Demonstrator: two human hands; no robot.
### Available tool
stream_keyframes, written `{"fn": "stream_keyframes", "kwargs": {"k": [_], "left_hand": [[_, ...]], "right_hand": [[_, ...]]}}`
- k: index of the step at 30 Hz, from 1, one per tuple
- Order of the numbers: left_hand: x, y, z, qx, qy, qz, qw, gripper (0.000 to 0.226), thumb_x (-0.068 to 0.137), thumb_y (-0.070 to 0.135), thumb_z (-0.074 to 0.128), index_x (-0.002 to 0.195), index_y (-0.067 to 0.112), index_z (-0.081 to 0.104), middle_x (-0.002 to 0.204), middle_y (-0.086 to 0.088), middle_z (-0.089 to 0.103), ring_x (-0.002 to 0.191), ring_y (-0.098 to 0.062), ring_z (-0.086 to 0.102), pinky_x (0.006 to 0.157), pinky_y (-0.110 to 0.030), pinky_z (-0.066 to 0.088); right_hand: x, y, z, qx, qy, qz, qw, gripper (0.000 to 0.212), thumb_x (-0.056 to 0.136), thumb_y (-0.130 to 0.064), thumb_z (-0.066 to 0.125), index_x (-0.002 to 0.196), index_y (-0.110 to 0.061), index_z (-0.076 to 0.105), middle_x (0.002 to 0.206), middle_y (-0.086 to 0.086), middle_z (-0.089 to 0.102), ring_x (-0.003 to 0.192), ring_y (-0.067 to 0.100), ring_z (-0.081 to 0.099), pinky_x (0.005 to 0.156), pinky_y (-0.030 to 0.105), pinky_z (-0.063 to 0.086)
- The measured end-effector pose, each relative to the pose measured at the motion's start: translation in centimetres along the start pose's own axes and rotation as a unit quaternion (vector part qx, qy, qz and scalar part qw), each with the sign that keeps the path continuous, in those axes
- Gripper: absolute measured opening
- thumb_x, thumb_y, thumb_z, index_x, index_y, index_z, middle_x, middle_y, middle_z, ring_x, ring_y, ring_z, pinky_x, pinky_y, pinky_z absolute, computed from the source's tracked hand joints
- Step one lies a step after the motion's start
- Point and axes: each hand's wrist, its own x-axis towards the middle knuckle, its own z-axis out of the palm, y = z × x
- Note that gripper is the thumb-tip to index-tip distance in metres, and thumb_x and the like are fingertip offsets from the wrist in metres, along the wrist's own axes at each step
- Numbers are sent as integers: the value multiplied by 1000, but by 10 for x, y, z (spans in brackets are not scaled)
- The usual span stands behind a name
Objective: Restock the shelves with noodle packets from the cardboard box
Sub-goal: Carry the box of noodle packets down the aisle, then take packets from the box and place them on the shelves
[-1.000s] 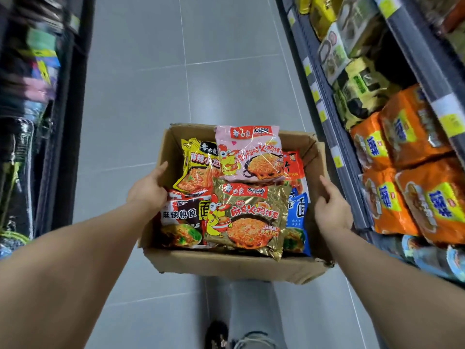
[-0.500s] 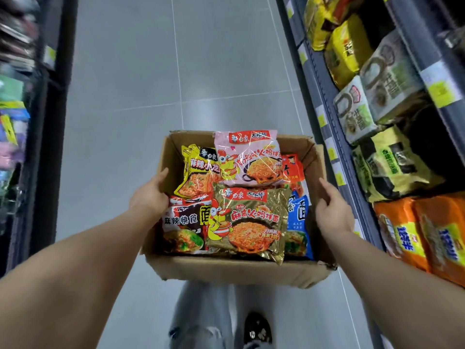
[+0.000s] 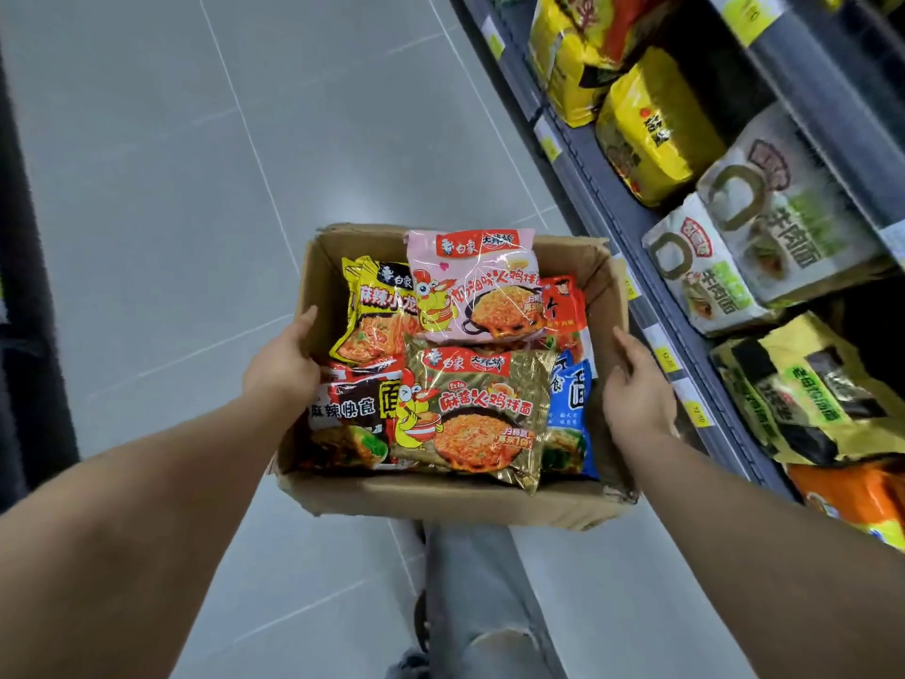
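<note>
I carry an open cardboard box (image 3: 440, 502) in front of me, above the floor. My left hand (image 3: 281, 367) grips its left wall with the thumb over the rim. My right hand (image 3: 636, 394) grips the right wall the same way. Inside lie several noodle packets: a gold one (image 3: 475, 414) on top at the front, a pink one (image 3: 477, 286) behind it, a yellow one (image 3: 372, 311) at the left, a red and black one (image 3: 350, 409), and a blue one (image 3: 570, 409) at the right.
Store shelves (image 3: 631, 223) run along my right, stocked with yellow (image 3: 651, 134), white and green (image 3: 744, 247), dark yellow (image 3: 808, 394) and orange (image 3: 852, 497) multipacks. A dark shelf unit (image 3: 29, 374) lines the left. Grey tiled aisle floor (image 3: 245, 164) lies ahead. My leg shows below the box.
I have walked forward along the aisle with the box. The shelf goods on the right have slid toward me; the orange packs are now low at the right edge. Both hands keep their grip.
</note>
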Motion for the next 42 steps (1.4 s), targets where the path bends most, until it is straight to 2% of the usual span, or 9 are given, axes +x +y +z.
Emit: {"fn": "stream_keyframes", "kwargs": {"k": [4,13,18,22,25,28,33,38,42], "left_hand": [[71,53,1,27,-16,18,999,72,87,-2,38,143,44,32,126,-2,61,100,-26,60,74,-31,45],[194,130,18,100,-62,74,990,69,90,3,37,139,51,32,144,2,47,124,-28,51,94,-33,45],[271,178,38,119,-124,117,978,70,90,2,36,138,52,34,131,16,51,103,-16,58,74,-19,46],[322,212,56,176,-153,192,953,61,95,5,33,141,46,34,125,11,57,75,-5,52,56,-8,38],[359,232,70,201,-157,229,939,60,95,7,31,140,46,36,125,5,61,79,-4,58,68,-14,44],[380,249,86,216,-152,235,936,58,96,3,30,140,40,40,100,11,56,45,10,54,42,-2,35],[422,253,102,263,-140,278,913,62,92,12,40,139,51,30,129,1,59,104,-24,61,73,-28,46],[414,245,105,302,-109,375,870,60,90,12,40,144,36,32,141,-4,46,121,-31,49,97,-42,43],[375,260,132,225,-122,434,864,44,89,21,47,133,22,48,132,-7,51,117,-28,50,96,-39,43]], "right_hand": [[51,-19,15,-8,0,40,999,50,95,-12,39,138,-38,40,115,13,65,90,34,60,71,34,47],[124,-49,45,-20,9,157,987,57,92,-6,41,138,-38,36,108,15,65,83,33,58,67,31,41],[141,-56,81,19,40,250,967,60,87,-4,41,135,-40,35,123,11,61,103,37,59,83,40,49],[148,-60,120,60,62,325,942,53,89,-12,42,134,-40,36,131,8,57,112,36,56,89,40,45],[156,-65,153,96,94,353,926,48,91,-18,46,134,-38,38,130,9,59,111,36,57,90,39,45],[167,-67,184,122,113,374,912,46,92,-20,46,134,-35,39,126,11,60,109,38,58,88,39,46],[178,-64,222,124,131,402,898,49,90,-7,41,133,-31,38,120,15,62,104,40,59,84,41,47],[170,-60,230,160,132,384,900,57,88,-4,40,137,-30,35,130,14,52,115,37,52,92,42,42],[162,-73,227,177,222,363,888,49,88,-9,45,135,-22,41,136,9,45,122,31,44,96,41,38]]}}
